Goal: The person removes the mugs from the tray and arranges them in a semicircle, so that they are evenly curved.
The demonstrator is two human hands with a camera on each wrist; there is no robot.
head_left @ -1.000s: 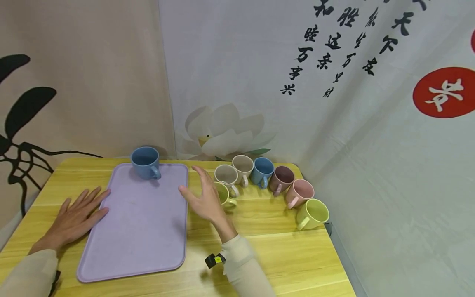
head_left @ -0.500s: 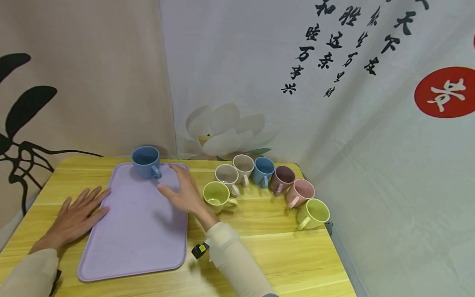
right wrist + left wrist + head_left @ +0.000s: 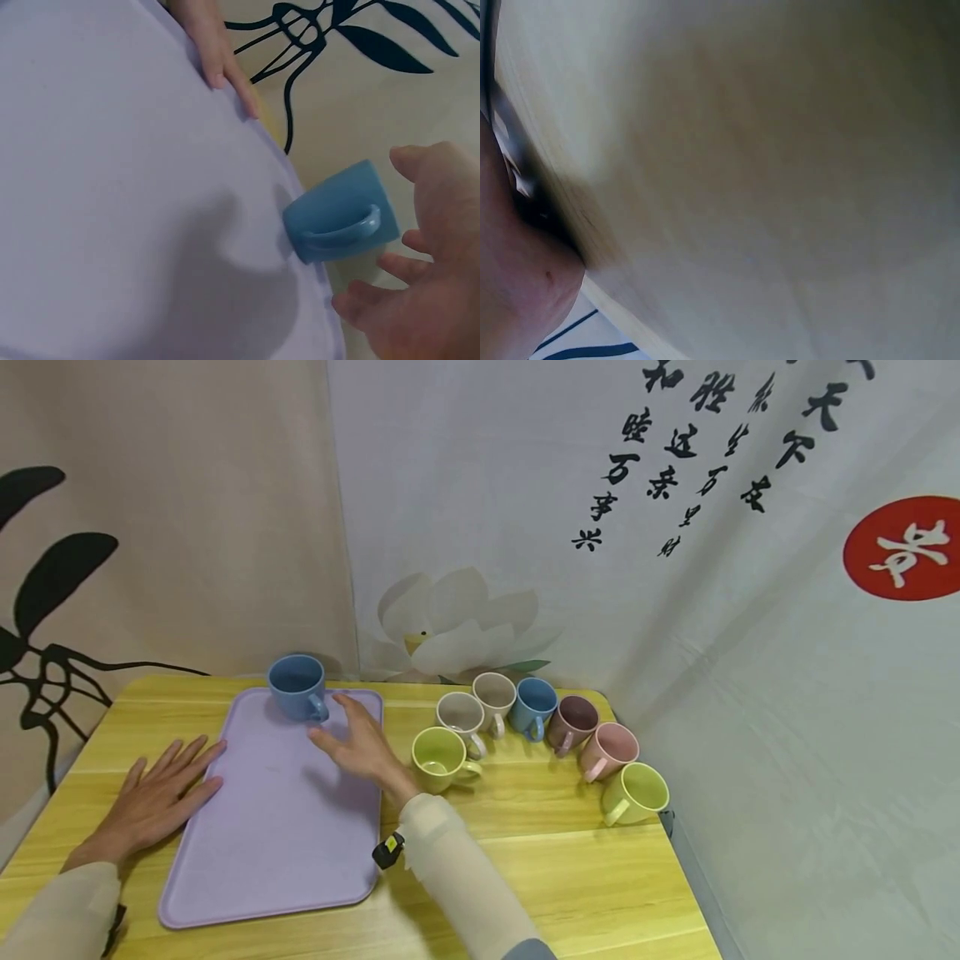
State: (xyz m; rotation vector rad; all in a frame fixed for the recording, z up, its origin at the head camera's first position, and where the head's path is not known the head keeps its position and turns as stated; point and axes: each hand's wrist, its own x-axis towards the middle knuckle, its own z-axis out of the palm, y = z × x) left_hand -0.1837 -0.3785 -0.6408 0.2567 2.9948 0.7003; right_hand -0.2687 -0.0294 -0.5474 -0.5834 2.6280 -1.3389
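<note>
A blue mug [image 3: 291, 702] stands upright at the far end of a lilac tray [image 3: 277, 843], its handle turned toward the front right. My right hand [image 3: 360, 745] hovers above the tray just right of that mug, fingers and thumb spread and holding nothing. In the right wrist view a gap shows between the hand [image 3: 439, 255] and the blue mug [image 3: 337, 206]. Flat on the table, my left hand [image 3: 157, 800] has its fingertips and thumb at the tray's left edge. The left wrist view holds mostly blurred tabletop [image 3: 765, 195], with a bit of skin at the left.
Right of the tray stand a yellow-green mug [image 3: 435, 774], a white mug [image 3: 457, 727], a beige mug [image 3: 508, 710], another blue mug [image 3: 525, 720], a purple mug [image 3: 558, 731], a pink mug [image 3: 596, 752] and a second yellow-green mug [image 3: 626, 793]. A printed curtain [image 3: 465, 510] hangs behind the table.
My right hand has moved left from beside the yellow-green mug to over the tray, near the blue mug. The left hand and all the mugs have stayed put.
</note>
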